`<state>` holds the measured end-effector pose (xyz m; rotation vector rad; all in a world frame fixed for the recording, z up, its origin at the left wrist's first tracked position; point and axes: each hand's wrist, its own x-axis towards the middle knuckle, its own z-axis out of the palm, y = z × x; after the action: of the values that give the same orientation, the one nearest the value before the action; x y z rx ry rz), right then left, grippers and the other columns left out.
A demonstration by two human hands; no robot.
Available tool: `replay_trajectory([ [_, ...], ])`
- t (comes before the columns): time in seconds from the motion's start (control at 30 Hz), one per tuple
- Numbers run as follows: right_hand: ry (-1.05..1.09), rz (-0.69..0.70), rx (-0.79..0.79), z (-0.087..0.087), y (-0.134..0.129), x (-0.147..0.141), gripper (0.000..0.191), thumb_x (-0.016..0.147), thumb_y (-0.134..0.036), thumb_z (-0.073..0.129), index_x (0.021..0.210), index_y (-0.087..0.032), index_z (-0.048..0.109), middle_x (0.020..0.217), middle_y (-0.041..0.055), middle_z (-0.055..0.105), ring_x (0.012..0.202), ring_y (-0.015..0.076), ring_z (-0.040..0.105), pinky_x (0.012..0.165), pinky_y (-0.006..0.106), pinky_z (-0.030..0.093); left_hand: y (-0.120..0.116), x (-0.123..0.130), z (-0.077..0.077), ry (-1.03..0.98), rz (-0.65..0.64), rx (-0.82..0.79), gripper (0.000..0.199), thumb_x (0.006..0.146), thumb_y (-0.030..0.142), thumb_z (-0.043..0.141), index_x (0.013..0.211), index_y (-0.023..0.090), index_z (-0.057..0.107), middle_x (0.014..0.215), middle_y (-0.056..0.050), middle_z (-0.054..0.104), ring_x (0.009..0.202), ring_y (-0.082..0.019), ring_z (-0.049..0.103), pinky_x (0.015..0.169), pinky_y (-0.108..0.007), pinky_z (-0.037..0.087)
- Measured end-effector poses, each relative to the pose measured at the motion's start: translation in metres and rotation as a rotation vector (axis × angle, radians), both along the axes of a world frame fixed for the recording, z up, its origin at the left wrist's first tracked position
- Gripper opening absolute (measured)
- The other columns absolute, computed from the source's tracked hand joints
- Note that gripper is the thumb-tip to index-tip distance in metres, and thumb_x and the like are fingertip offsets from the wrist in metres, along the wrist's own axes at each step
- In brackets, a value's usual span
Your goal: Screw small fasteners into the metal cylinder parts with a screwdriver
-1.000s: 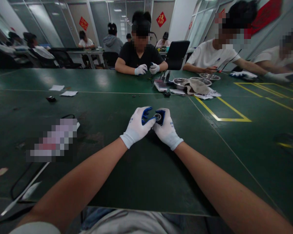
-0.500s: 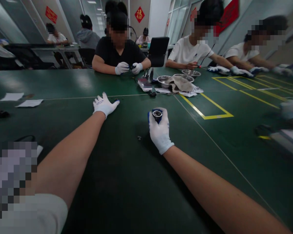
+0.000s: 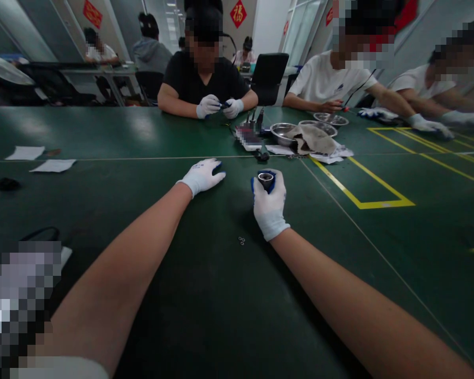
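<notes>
My left hand (image 3: 204, 176), in a white glove with blue on the fingers, is low over the green table (image 3: 197, 273), its thumb apart from the fingers. Nothing shows in its grasp. To the right, my right hand (image 3: 269, 202), gloved alike, is wrapped round a small dark cylindrical part (image 3: 266, 180) with a bright metal rim facing up. Several tiny rings (image 3: 242, 240) lie together on the table, nearer to me than either hand.
Metal bowls (image 3: 282, 134) and a grey cloth (image 3: 312, 139) stand beyond my right hand, beside a device with antennas (image 3: 249, 136). Yellow tape (image 3: 387, 204) marks the table at right. White papers (image 3: 53, 166) lie at left. A person (image 3: 207, 79) sits opposite, gloved hands raised.
My left hand has moved right, closer to my right hand, and its spread fingers have drawn nearer together. My right hand still holds the dark part. The view has shifted slightly.
</notes>
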<state>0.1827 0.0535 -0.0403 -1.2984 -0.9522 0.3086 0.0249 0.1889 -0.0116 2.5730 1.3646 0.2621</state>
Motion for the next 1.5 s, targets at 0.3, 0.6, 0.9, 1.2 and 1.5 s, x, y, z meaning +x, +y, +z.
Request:
replay_trajectory([
  [0.3, -0.092, -0.040, 0.049, -0.002, 0.003, 0.001, 0.017, 0.087, -0.034, 0.060, 0.099, -0.024, 0.054, 0.098, 0.0076, 0.065, 0.094, 0.0240, 0.062, 0.090, 0.042, 0.054, -0.094, -0.005, -0.001, -0.219, -0.199, -0.052, 0.046, 0.099, 0.035, 0.057, 0.141, 0.019, 0.066, 0.157, -0.013, 0.058, 0.150, -0.028, 0.051, 0.128, -0.047, 0.036],
  [0.6, -0.090, 0.029, 0.094, 0.002, -0.017, -0.010, 0.022, 0.088, -0.038, 0.062, 0.103, -0.022, 0.058, 0.099, 0.0093, 0.067, 0.093, 0.0252, 0.065, 0.091, 0.046, 0.056, -0.161, -0.017, -0.003, -0.846, -0.104, -0.301, 0.048, 0.093, 0.018, 0.053, 0.140, 0.016, 0.065, 0.148, -0.013, 0.066, 0.137, -0.025, 0.064, 0.121, -0.045, 0.048],
  [0.9, -0.470, 0.291, 0.080, 0.004, -0.045, -0.026, 0.036, 0.097, -0.048, 0.063, 0.127, -0.029, 0.071, 0.129, 0.0105, 0.064, 0.127, 0.0285, 0.061, 0.113, 0.050, 0.050, -0.178, -0.014, -0.010, -0.986, 0.051, 0.004, 0.070, 0.081, 0.018, 0.076, 0.148, 0.019, 0.055, 0.148, -0.014, 0.066, 0.137, -0.031, 0.063, 0.122, -0.050, 0.047],
  [1.2, -0.744, 0.408, -0.177, 0.008, -0.045, 0.001, 0.025, 0.097, -0.039, 0.063, 0.111, -0.026, 0.079, 0.109, 0.0090, 0.071, 0.106, 0.0283, 0.066, 0.098, 0.048, 0.055, -0.164, -0.023, -0.014, -1.166, 0.232, 0.117, 0.042, 0.089, 0.022, 0.070, 0.130, 0.017, 0.065, 0.129, -0.013, 0.074, 0.123, -0.028, 0.071, 0.114, -0.048, 0.053],
  [1.5, -0.920, 0.449, -0.385, 0.009, -0.043, 0.003, 0.013, 0.092, -0.032, 0.073, 0.098, -0.025, 0.082, 0.103, 0.0079, 0.071, 0.099, 0.0264, 0.066, 0.093, 0.045, 0.054, -0.159, -0.022, -0.012, -1.181, 0.217, 0.021, 0.037, 0.089, 0.022, 0.070, 0.126, 0.017, 0.067, 0.127, -0.013, 0.075, 0.119, -0.027, 0.071, 0.109, -0.045, 0.056],
])
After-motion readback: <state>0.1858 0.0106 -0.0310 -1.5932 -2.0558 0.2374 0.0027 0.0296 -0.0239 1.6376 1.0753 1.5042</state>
